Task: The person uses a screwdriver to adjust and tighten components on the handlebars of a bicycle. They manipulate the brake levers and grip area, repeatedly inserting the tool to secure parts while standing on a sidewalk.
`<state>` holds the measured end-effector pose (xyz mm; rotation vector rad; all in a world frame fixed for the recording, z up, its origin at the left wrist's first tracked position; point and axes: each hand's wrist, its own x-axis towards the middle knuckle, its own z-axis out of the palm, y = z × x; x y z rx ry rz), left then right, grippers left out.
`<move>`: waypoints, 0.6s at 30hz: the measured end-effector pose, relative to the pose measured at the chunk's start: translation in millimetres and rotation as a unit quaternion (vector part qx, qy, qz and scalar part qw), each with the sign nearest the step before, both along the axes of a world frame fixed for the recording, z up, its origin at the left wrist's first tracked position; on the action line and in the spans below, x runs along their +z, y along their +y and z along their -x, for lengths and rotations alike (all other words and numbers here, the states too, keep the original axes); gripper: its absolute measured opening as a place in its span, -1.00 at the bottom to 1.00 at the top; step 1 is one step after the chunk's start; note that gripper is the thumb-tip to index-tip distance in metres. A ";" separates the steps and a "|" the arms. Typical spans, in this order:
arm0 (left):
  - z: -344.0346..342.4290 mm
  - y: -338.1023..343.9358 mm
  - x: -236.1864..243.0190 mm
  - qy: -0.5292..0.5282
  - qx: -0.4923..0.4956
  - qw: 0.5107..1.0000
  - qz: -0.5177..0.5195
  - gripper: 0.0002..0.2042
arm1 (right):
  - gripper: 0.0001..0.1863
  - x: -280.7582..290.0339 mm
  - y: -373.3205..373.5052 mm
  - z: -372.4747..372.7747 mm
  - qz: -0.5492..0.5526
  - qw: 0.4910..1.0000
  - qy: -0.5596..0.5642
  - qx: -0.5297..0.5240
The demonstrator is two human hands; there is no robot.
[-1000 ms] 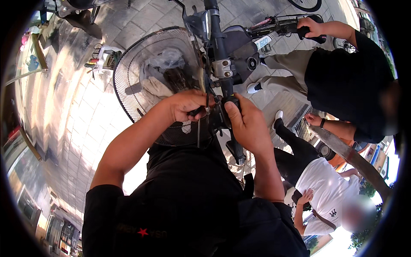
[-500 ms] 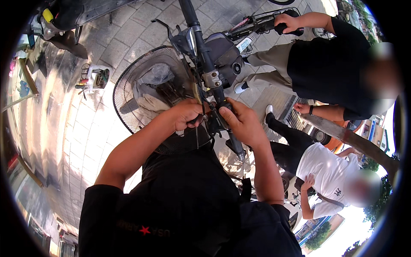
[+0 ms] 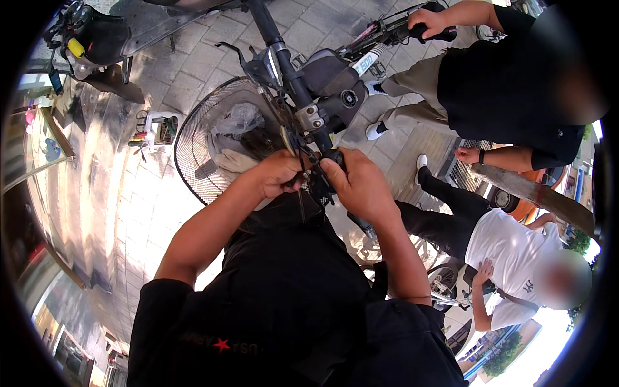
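A bicycle handlebar [image 3: 298, 80] runs from the top edge down toward me, with a black wire-mesh basket [image 3: 193, 122] on its left. My right hand [image 3: 364, 184] is closed round the bar just below its central clamp [image 3: 311, 118], thumb on top at a black fitting. My left hand [image 3: 280, 175] is beside it over the basket's rim, its fingers curled among the cables under the bar; what they pinch is hidden. A brake lever [image 3: 233, 53] sticks out at the bar's far end. A clear plastic bag [image 3: 242, 119] and a pale cloth [image 3: 235, 160] lie in the basket.
A white tub of tools [image 3: 161, 130] stands on the paving to the left, before some steps [image 3: 90, 187]. A parked scooter [image 3: 97, 45] is at the upper left. On the right are a person in black [image 3: 503, 97] holding another bike and a person in white [image 3: 509, 251].
The whole view has shifted slightly, and the handlebar is turned a little. Both hands keep their places on the bar and cables. The person in black has leaned somewhat.
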<state>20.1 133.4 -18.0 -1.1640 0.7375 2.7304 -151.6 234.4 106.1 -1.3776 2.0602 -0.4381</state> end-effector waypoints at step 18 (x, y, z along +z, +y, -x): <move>-4.3 -1.5 -9.9 0.033 -0.009 0.998 -0.057 -0.85 | -0.50 -1.1 7.9 -3.1 0.000 0.999 0.038 -0.010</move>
